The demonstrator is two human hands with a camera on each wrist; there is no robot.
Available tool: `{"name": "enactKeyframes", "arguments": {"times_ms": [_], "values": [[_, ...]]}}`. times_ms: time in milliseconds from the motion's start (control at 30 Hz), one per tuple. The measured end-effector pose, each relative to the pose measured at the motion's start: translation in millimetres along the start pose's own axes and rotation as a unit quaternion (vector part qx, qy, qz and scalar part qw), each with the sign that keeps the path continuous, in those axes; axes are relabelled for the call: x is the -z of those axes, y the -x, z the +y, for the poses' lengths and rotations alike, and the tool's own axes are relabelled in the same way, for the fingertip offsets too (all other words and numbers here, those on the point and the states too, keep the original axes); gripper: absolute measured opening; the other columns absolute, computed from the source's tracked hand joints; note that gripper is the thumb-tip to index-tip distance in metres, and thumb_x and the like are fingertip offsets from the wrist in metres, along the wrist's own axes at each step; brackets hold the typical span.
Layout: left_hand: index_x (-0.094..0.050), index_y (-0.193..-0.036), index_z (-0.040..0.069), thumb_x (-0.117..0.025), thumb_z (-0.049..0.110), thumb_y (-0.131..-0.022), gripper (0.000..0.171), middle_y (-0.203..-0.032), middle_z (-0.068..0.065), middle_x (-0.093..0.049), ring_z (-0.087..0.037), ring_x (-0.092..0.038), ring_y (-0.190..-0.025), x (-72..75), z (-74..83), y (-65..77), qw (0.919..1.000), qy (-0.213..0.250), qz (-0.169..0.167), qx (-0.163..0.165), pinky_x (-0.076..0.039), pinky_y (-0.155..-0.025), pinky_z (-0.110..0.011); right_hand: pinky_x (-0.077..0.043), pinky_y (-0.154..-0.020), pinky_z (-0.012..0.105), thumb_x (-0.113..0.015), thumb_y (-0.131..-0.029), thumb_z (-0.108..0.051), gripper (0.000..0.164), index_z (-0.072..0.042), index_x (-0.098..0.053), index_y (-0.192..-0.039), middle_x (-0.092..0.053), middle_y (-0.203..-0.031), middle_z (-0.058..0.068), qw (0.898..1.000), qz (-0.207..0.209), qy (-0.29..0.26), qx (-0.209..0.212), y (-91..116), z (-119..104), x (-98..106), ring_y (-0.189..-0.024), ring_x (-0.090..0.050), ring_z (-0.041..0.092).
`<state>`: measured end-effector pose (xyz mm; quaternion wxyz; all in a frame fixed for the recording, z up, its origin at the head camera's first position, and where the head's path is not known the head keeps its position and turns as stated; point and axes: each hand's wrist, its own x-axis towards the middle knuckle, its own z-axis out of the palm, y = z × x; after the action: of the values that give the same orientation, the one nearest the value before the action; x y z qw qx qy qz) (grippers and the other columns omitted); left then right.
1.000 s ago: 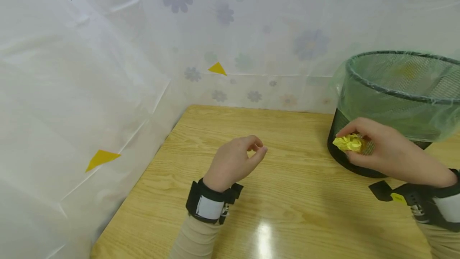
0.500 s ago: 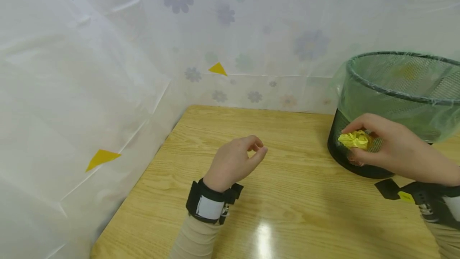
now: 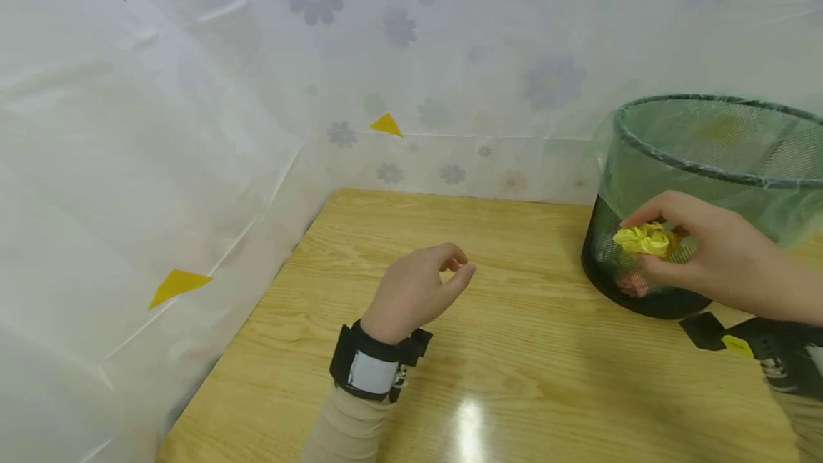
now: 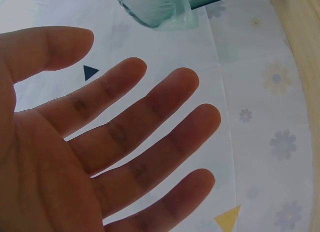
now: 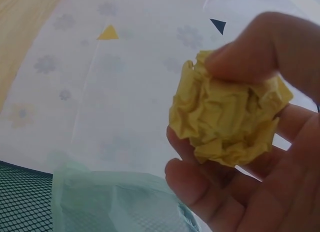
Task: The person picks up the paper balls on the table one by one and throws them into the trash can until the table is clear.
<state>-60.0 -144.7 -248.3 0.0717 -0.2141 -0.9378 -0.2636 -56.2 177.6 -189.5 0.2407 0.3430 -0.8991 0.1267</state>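
Observation:
A crumpled ball of yellow paper (image 3: 645,239) is pinched between the thumb and fingers of my right hand (image 3: 723,249). In the right wrist view the paper ball (image 5: 227,117) shows its creased side, with the thumb across its top. This hand is in front of a black mesh wastebasket (image 3: 598,234) lined with a thin green plastic bag (image 3: 626,177), below its rim. My left hand (image 3: 414,288) hovers over the wooden table, fingers relaxed and holding nothing. Its palm and spread fingers (image 4: 165,102) fill much of the left wrist view.
Something reddish (image 3: 633,283) shows through the mesh low in the wastebasket, and a faint yellow patch shows inside the liner. White flowered sheeting (image 3: 450,56) walls off the back and left of the wooden table (image 3: 514,377). Yellow triangles (image 3: 180,286) mark the sheeting.
My right hand has moved right and slightly up with the yellow paper ball, uncovering the reddish thing behind the mesh. My left hand has stayed in place.

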Motion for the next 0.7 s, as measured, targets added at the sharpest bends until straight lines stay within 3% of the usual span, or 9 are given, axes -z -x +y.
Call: {"name": "enactKeyframes", "arguments": {"times_ms": [200,467,567,700], "values": [[-0.064,-0.105,0.017,-0.050,0.041,-0.095,0.030,-0.099,0.001,-0.067,-0.008,-0.057,-0.065,-0.1,-0.2,-0.2,1.0000,0.000,0.003,-0.005,-0.042,-0.051,-0.021,-0.036,-0.062,0.012,-0.080,-0.055,0.009,0.054,-0.010,-0.060,-0.102,-0.058,-0.097,0.001,1.000,0.001,0.018,-0.019,-1.0,1.2,7.4,-0.078,-0.043,-0.006],[-0.064,-0.105,0.017,-0.050,0.042,-0.095,0.030,-0.100,0.000,-0.066,-0.006,-0.055,-0.062,0.3,-0.2,0.4,1.0000,0.003,-0.001,0.002,-0.042,-0.050,-0.022,-0.036,-0.061,0.011,-0.080,-0.055,0.009,0.055,-0.008,-0.059,-0.103,-0.056,-0.095,0.002,1.000,0.007,0.025,0.001,-6.9,5.0,17.3,-0.077,-0.042,-0.007],[-0.064,-0.104,0.017,-0.050,0.041,-0.095,0.030,-0.099,0.001,-0.066,-0.006,-0.055,-0.062,0.3,-0.8,0.6,1.0000,0.003,-0.001,0.002,-0.042,-0.050,-0.022,-0.035,-0.062,0.011,-0.080,-0.055,0.010,0.053,-0.007,-0.060,-0.102,-0.057,-0.095,0.003,1.000,0.009,0.021,-0.020,-9.2,3.0,20.2,-0.076,-0.043,-0.004],[-0.064,-0.104,0.017,-0.049,0.042,-0.095,0.030,-0.099,0.001,-0.066,-0.007,-0.056,-0.063,0.6,-0.8,0.9,1.0000,0.000,0.000,0.002,-0.042,-0.050,-0.022,-0.033,-0.064,0.012,-0.079,-0.056,0.010,0.051,-0.005,-0.062,-0.101,-0.059,-0.096,0.006,0.998,0.010,0.025,-0.063,-11.4,0.4,23.5,-0.076,-0.049,0.010]]}}
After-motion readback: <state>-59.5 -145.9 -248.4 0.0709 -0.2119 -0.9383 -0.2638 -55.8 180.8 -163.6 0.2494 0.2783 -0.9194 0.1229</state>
